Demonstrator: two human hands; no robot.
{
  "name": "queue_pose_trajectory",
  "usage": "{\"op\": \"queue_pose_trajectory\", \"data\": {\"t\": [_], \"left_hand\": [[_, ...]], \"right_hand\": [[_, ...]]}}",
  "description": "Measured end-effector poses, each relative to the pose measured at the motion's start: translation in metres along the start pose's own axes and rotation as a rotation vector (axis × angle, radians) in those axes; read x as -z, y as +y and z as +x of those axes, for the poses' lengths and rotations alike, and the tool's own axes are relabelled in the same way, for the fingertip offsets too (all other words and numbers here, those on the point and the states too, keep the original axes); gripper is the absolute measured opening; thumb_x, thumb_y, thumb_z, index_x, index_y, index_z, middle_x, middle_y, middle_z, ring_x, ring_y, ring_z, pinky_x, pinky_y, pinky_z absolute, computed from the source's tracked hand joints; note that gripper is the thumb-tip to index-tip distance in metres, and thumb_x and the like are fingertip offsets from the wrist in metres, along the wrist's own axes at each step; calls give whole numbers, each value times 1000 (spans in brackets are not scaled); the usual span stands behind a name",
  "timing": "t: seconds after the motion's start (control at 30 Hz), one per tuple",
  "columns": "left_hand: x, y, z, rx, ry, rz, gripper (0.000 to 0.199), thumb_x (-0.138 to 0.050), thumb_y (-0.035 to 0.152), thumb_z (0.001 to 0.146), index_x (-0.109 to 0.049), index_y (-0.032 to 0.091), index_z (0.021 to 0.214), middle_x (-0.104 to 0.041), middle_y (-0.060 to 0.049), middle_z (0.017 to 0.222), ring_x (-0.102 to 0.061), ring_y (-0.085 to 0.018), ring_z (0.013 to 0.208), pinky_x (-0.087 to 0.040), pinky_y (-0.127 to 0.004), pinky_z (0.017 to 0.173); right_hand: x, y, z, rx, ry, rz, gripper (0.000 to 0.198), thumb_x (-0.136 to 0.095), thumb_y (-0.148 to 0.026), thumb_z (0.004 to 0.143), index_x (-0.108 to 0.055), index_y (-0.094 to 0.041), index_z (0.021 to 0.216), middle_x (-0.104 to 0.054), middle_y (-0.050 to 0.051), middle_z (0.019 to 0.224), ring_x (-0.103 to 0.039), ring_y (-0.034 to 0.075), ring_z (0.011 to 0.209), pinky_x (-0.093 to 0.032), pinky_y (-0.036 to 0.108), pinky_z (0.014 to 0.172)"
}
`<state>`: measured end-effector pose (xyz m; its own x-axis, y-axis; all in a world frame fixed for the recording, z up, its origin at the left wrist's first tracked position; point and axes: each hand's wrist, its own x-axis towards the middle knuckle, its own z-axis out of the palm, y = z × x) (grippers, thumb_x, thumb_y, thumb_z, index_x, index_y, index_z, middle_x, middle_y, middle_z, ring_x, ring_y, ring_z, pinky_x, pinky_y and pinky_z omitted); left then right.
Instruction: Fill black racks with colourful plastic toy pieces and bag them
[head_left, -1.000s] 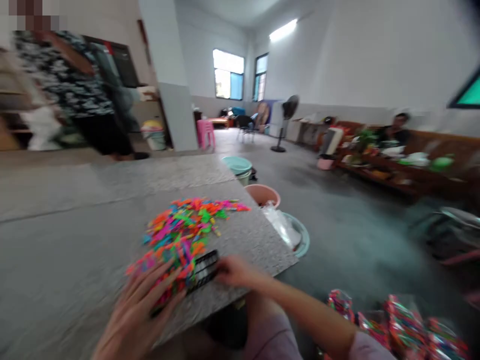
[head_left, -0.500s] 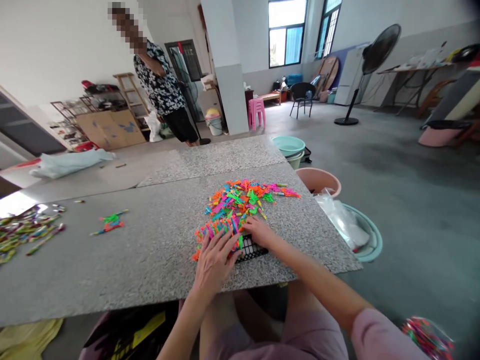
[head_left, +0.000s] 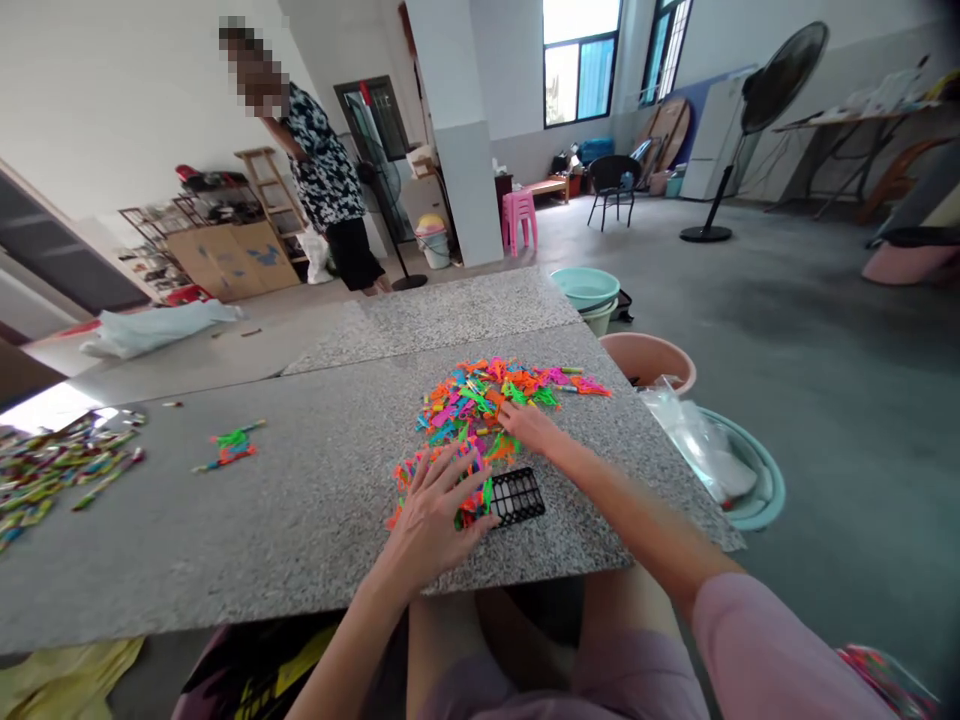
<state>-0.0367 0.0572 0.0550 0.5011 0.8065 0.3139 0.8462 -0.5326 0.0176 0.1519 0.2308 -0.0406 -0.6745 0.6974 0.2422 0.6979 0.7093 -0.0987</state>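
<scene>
A heap of small colourful plastic pieces (head_left: 495, 395) lies on the grey granite table (head_left: 300, 500). A black grid tray (head_left: 517, 495) sits at the heap's near edge, partly covered by pieces. My left hand (head_left: 435, 510) rests flat, fingers spread, on the pieces over the tray's left part. My right hand (head_left: 529, 425) reaches into the heap just beyond the tray, fingers down among the pieces; whether it grips any I cannot tell.
Another person (head_left: 322, 190) stands beyond the table at the back left. Basins (head_left: 649, 360) and a plastic bag (head_left: 694, 440) sit on the floor right of the table. More colourful pieces (head_left: 60, 465) lie at the far left, a few (head_left: 229, 445) mid-table.
The camera swung left and then steadied. My right hand moved from the black tray forward into the heap. My left hand stayed on the pieces over the tray.
</scene>
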Motion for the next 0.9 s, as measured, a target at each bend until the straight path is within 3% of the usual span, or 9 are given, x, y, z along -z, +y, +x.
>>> {"op": "queue_pose_trajectory", "data": {"t": [0.17,0.37,0.47,0.63,0.83,0.9], "left_hand": [[-11,-5,-3,-39,-79,-3,43,-61,36,90,-55,27,132,-46,-6,147,-32,-30,141,-27,-57,115],[-14,-5,-5,-36,-97,33,43,-57,32,91,-53,29,134,-41,-5,151,-28,-30,143,-25,-57,117],[-15,-5,-4,-33,-88,39,44,-58,31,91,-53,30,134,-42,-4,150,-29,-31,143,-25,-57,116],[-17,-5,-3,-42,-83,41,42,-57,31,91,-54,28,133,-43,-5,150,-29,-31,143,-25,-57,117],[-15,-1,-3,-36,-99,66,40,-56,30,91,-55,26,131,-42,-5,150,-26,-31,144,-23,-56,118],[-16,-1,-3,-35,-92,69,40,-56,30,91,-56,25,131,-44,-6,148,-27,-31,143,-23,-56,118]], "right_hand": [[5,5,-43,-342,224,371,16,-52,-8,84,-59,-14,96,-61,9,100,-57,18,86,-44,26,75],[-19,-62,-100,-446,219,933,19,-55,-9,72,-56,-18,88,-52,-6,68,-50,11,60,-35,19,55],[-18,-82,-108,-538,221,964,8,-60,-16,73,-56,-19,79,-50,-6,62,-47,11,56,-33,20,53],[-5,-82,-111,-645,207,903,10,-66,-21,72,-56,-19,72,-56,-4,59,-52,13,55,-37,23,54],[-20,-103,-112,-647,143,1248,16,-61,-21,79,-55,-19,95,-64,-2,64,-65,17,58,-47,24,55],[-23,-112,-107,-643,98,1130,10,-58,-22,82,-57,-18,91,-66,0,66,-68,20,63,-49,26,58]]}}
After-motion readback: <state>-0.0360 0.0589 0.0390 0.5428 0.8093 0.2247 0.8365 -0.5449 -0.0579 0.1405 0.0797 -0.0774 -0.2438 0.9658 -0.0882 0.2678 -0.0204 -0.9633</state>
